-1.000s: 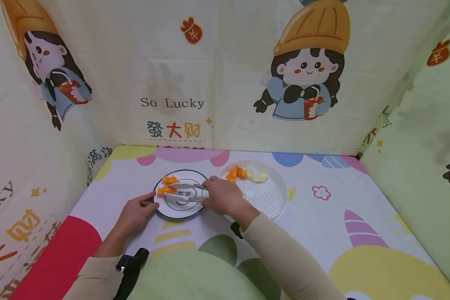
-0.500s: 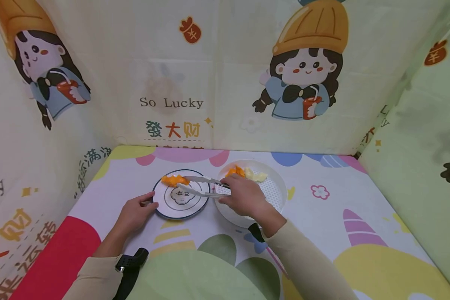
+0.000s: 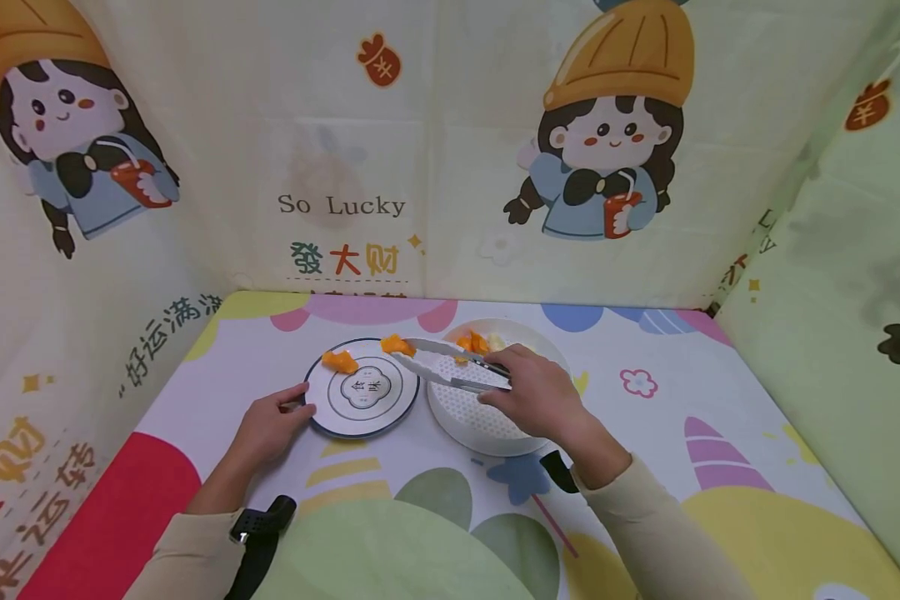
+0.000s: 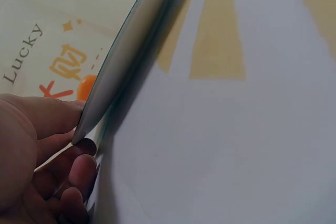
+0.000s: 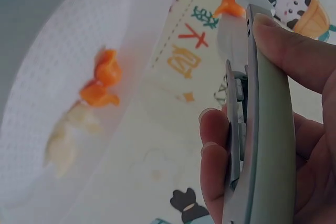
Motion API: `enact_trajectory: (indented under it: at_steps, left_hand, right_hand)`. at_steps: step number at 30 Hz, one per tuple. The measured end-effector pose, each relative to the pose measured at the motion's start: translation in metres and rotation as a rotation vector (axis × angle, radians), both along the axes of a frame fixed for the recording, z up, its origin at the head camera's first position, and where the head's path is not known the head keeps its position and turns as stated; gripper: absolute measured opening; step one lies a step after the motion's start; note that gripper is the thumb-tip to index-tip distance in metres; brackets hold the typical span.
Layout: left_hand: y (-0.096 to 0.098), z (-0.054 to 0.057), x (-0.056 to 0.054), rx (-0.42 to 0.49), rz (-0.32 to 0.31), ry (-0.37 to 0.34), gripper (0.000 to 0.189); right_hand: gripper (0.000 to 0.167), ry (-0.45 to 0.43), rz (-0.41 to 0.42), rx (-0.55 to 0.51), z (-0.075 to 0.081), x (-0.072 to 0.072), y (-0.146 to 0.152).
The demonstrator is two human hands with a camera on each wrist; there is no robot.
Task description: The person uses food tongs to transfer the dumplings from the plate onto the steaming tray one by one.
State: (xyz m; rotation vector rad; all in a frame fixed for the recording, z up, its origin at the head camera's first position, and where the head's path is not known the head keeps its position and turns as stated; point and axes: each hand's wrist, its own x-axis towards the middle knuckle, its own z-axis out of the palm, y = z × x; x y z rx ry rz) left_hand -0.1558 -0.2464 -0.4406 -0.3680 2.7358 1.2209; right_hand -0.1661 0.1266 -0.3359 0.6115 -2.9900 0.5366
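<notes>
My right hand grips a pair of tongs. Between the tong tips is an orange piece of food, held up by the plate's right rim; the right wrist view shows the same orange piece at the far end of the tongs. A white plate with a dark rim carries another orange piece at its upper left. My left hand pinches the plate's left edge, thumb above and fingers below in the left wrist view, where the plate appears edge-on.
Right of the plate stands a round white perforated tray. Orange pieces and pale pieces lie in it near the far side. A patterned cloth covers the table, with printed curtains around it.
The tongs closed on one of the two orange pieces on the plate, and my right hand carried it rightward to the plate's edge. My left hand stayed at the plate's rim.
</notes>
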Motion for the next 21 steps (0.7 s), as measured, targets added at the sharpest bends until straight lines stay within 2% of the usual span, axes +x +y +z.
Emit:
enact_trajectory:
  at_steps: [10, 21]
  left_hand:
    - [-0.001, 0.001, -0.001, 0.0, -0.006, 0.003, 0.061]
    - [-0.002, -0.002, -0.003, 0.002, 0.0, -0.003, 0.061]
  right_hand:
    - [0.055, -0.017, -0.114, 0.001, -0.01, -0.002, 0.03]
    - [0.055, -0.056, -0.144, 0.04, -0.022, -0.005, 0.039]
